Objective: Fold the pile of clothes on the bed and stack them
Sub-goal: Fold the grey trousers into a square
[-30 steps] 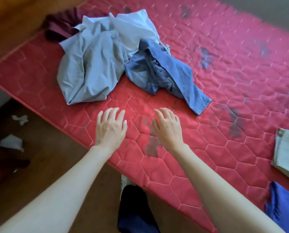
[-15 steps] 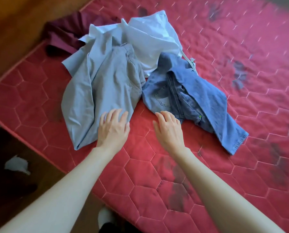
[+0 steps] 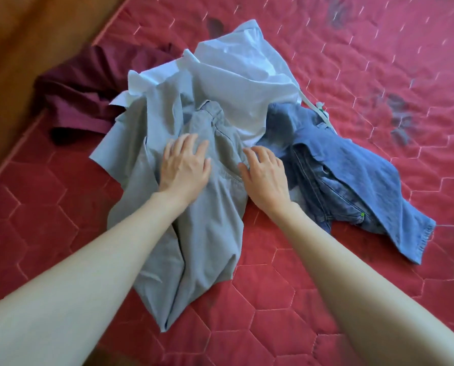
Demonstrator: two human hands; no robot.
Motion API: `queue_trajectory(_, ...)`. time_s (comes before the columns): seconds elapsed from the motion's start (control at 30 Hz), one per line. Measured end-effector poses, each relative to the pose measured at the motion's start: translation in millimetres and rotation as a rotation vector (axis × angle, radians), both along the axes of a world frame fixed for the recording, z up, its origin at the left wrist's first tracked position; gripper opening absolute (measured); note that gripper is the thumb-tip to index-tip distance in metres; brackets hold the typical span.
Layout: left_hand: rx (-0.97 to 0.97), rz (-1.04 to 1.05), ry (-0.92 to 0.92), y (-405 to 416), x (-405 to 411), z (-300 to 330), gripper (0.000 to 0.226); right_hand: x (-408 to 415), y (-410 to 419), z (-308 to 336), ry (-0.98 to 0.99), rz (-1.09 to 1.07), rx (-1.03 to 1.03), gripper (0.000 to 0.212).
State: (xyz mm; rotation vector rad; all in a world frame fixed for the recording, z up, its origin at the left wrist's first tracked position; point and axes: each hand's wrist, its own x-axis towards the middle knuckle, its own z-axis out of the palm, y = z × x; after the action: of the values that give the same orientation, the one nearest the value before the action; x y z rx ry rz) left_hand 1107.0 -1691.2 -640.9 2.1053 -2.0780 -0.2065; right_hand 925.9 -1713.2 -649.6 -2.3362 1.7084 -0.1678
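— At the near edge of the bed (image 3: 286,307), what's closest to you?

— Bare red quilting, stitched in hexagons, and the bottom hem of the grey trousers (image 3: 194,247), which lie lengthwise, running away from that edge toward the middle of the mattress.

— And the hands?

— Both are on the pile. The left hand (image 3: 184,169) lies flat on the upper part of the grey trousers, fingers spread and straight, gripping nothing. The right hand (image 3: 266,175) is just beside it at the trousers' right margin, fingers lightly bent with the tips down on the cloth — I can't tell whether it pinches any fabric.

— What's to the right of that?

— The blue jeans (image 3: 352,186), crumpled, touching the grey pair and trailing one leg toward the right side of the bed.

— Further back?

— A white shirt (image 3: 241,83) heaped behind both, overlapping the tops of the trousers and the jeans. Left of it, at the far left edge of the mattress, a maroon garment (image 3: 88,85) is bunched up, partly under the white one. Dark stains mark the quilting beyond.
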Motion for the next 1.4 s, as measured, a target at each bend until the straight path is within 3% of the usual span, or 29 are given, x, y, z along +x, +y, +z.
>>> queue_trajectory(0.2,0.027,-0.080,0.016,-77.3,23.2,-17.6,0.046,31.7,-58.3,-21.5,-0.008,-0.113,0.049,0.046)
queue_trajectory(0.33,0.195,0.064,0.036,-117.4,19.1,-31.1,0.058,35.2,-80.8,-41.5,-0.047,-0.213,0.247,0.047)
queue_trajectory(0.5,0.329,0.252,0.289,-134.5,14.7,-32.0,0.054,32.6,-78.5,-52.3,-0.246,-0.295,0.359,0.030)
queue_trajectory(0.7,0.138,0.185,0.699,-84.6,30.2,4.8,0.038,19.3,-48.6,-20.3,-0.476,-0.352,0.250,0.010)
queue_trajectory(0.83,-0.029,0.095,0.832,-11.4,40.9,44.7,0.032,13.2,3.9,20.2,-0.464,-0.174,-0.009,0.006)
queue_trajectory(1.0,-0.230,-0.115,0.617,107.9,48.4,70.7,0.024,1.8,106.0,49.5,-0.349,0.059,-0.351,0.009)
queue_trajectory(1.13,-0.220,-0.224,0.446,203.3,54.3,53.5,0.033,-6.3,193.3,33.4,-0.280,0.181,-0.473,0.021)
queue_trajectory(1.23,-0.080,-0.250,0.226,268.0,49.6,28.0,0.041,-16.3,253.9,6.3,-0.190,0.265,-0.368,0.015)
queue_trajectory(1.3,0.122,-0.262,0.104,296.0,45.3,10.6,0.059,-22.4,286.6,-11.0,-0.162,0.314,-0.206,0.021)
queue_trajectory(1.4,0.282,-0.244,0.028,313.1,36.8,-9.4,0.073,-32.3,315.5,-26.9,-0.212,0.271,-0.102,0.028)
